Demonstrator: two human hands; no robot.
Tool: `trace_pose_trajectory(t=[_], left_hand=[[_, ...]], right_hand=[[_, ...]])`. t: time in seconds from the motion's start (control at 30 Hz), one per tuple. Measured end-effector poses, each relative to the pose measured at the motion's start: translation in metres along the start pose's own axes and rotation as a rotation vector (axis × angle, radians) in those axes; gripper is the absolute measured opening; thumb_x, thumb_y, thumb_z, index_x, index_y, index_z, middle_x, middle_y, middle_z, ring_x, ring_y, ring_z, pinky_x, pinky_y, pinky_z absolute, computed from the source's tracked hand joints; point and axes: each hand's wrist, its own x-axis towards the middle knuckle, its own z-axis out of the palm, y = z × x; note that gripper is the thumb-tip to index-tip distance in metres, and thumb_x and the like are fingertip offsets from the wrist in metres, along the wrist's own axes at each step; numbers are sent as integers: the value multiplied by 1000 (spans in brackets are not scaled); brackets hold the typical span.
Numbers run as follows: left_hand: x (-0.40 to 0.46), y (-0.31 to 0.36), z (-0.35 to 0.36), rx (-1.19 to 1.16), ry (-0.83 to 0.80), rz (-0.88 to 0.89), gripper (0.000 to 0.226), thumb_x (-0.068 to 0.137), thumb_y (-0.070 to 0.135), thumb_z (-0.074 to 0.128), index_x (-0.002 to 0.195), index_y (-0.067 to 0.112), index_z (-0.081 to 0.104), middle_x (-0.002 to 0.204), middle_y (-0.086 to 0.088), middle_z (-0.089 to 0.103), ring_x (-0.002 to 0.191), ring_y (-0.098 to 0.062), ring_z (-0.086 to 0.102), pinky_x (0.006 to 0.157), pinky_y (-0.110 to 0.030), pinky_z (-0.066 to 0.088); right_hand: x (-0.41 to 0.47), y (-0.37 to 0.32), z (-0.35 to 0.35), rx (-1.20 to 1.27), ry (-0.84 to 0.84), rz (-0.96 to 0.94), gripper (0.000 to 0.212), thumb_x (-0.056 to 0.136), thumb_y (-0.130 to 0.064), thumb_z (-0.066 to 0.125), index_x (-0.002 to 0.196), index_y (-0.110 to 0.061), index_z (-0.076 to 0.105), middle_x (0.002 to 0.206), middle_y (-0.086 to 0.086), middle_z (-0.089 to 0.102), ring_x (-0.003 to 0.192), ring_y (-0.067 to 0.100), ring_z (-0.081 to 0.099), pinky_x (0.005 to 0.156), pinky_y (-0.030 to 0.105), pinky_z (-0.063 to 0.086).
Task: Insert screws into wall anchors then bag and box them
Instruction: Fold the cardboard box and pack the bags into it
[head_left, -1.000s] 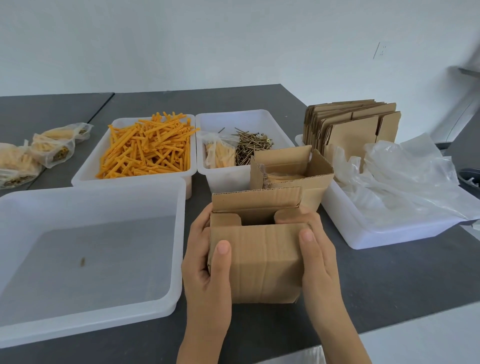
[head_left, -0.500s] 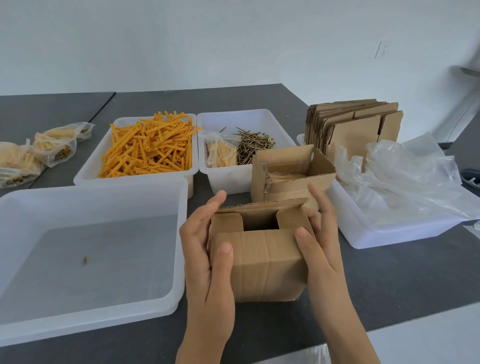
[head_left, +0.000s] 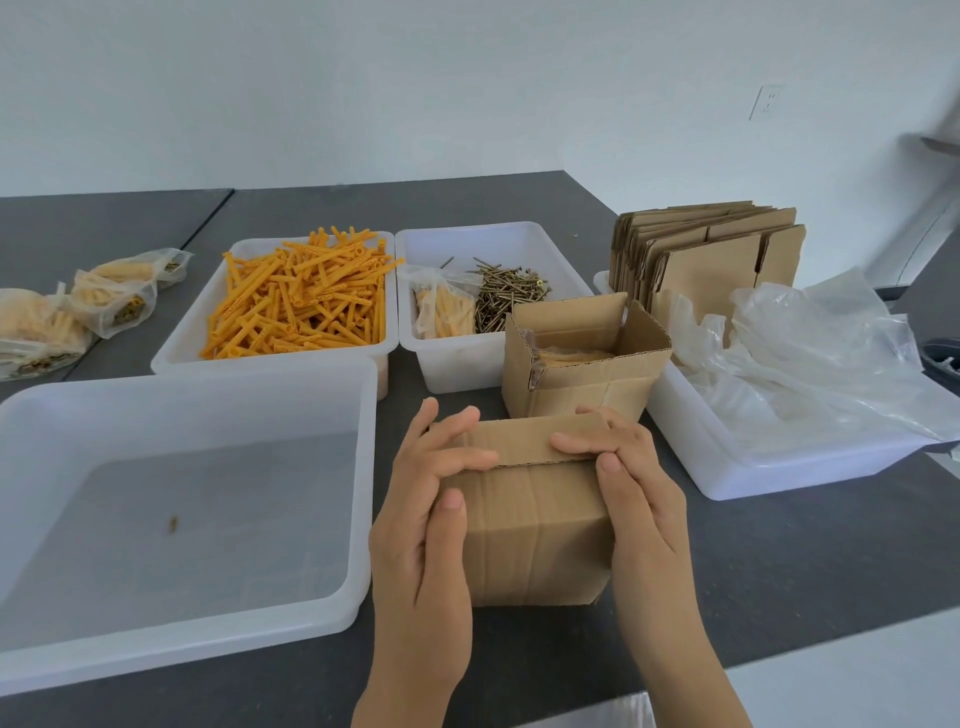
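On the far left of the dark table (head_left: 779, 571) lie some bags (head_left: 78, 312) full of pale anchors. Near them, on the near left, sits a big clear tub (head_left: 358, 519) with one small brown bit on its floor. Behind it is a tray (head_left: 182, 348) piled with orange anchors (head_left: 301, 301). Just right of that is a second tray (head_left: 452, 364). It holds a small bag (head_left: 441, 306) on its left side and a heap of screws (head_left: 506, 293) on its right.

In the middle, close to the person, stands a shut box (head_left: 535, 525). The left hand (head_left: 426, 519) holds its left side, thumb on the front and fingers laid across the top flap. The right hand (head_left: 639, 499) holds the right side the same way, with its fingers bent over the top flap. Both hands press the flap down.

Just behind this box is an open box (head_left: 582, 364) with something pale inside. It touches the screw tray.

On the right is a white tray (head_left: 779, 473) with crumpled clear plastic bags (head_left: 810, 358) in it. A stack of flat cardboard (head_left: 711, 249) stands at the far end of it.
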Motion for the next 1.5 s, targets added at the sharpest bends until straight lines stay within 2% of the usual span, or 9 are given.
trace_pose_trajectory(t=[0.27, 0.53, 0.7, 0.87, 1.0, 1.13, 1.3, 1.4, 1.5], left_hand=[[8, 12, -13, 113, -136, -21, 35, 96, 26, 38, 96, 26, 72, 128, 19, 63, 143, -10, 37, 117, -23, 27], [18, 62, 3, 519, -206, -60, 34, 89, 27, 37, 85, 41, 68, 124, 34, 57, 143, 5, 27, 120, -59, 8], [37, 77, 20, 574, -406, 18, 44, 99, 44, 24, 135, 41, 51, 152, 27, 36, 148, 7, 4, 124, -40, -2], [45, 58, 29, 962, -795, 41, 81, 76, 78, -14, 150, 44, -22, 166, 15, -9, 151, -10, -15, 123, -44, -9], [48, 50, 30, 993, -852, 112, 97, 67, 92, -4, 144, 42, -36, 165, 9, -16, 152, -17, -13, 119, -51, -10], [51, 47, 30, 1089, -943, 140, 106, 75, 90, 27, 143, 38, -36, 163, 6, -24, 151, -20, -17, 120, -53, -9], [50, 49, 32, 1154, -857, 228, 98, 89, 71, 47, 147, 39, -26, 160, -1, 12, 146, -28, 16, 120, -52, 11], [48, 51, 26, 1155, -725, 210, 90, 90, 72, 41, 145, 44, -23, 156, 0, 17, 141, -27, 21, 118, -48, 18], [47, 53, 12, 916, -466, 162, 85, 82, 79, 31, 143, 53, -23, 148, 8, 24, 135, -18, 25, 113, -41, 26]], right_hand=[[2, 0, -2, -38, -22, -22, 31, 95, -32, 45, 99, -26, 75, 113, -18, 70, 134, 13, 44, 103, 12, 31], [2, 1, -3, -9, -31, -44, 35, 96, -30, 42, 100, -20, 75, 112, -9, 70, 130, 19, 48, 105, 22, 36], [1, 3, -4, -2, -71, -16, 36, 100, -30, 38, 104, -26, 73, 115, -2, 67, 119, 30, 55, 100, 54, 43], [-3, 7, -6, -27, -84, -26, 35, 103, -20, 34, 124, -27, 62, 126, -10, 63, 125, 15, 54, 100, 21, 43], [-14, 20, -13, 83, -60, 151, 57, 84, -47, 39, 136, -27, 53, 129, -18, 61, 120, -4, 55, 92, 10, 45], [-24, 26, -18, 57, -145, 207, 57, 88, -47, 37, 142, -32, 46, 142, -16, 53, 133, 3, 47, 104, 12, 39], [-42, 28, -24, -99, 225, 359, 60, 89, -59, 26, 114, -20, 63, 121, 4, 66, 117, 20, 60, 103, 38, 43], [-54, 23, -34, -198, 302, 330, 22, 104, -22, 44, 103, -16, 66, 107, 6, 68, 107, 25, 63, 100, 48, 47], [-64, 17, -37, -231, 323, 343, 26, 95, 6, 48, 98, -13, 66, 99, 6, 70, 101, 24, 65, 99, 49, 47]])
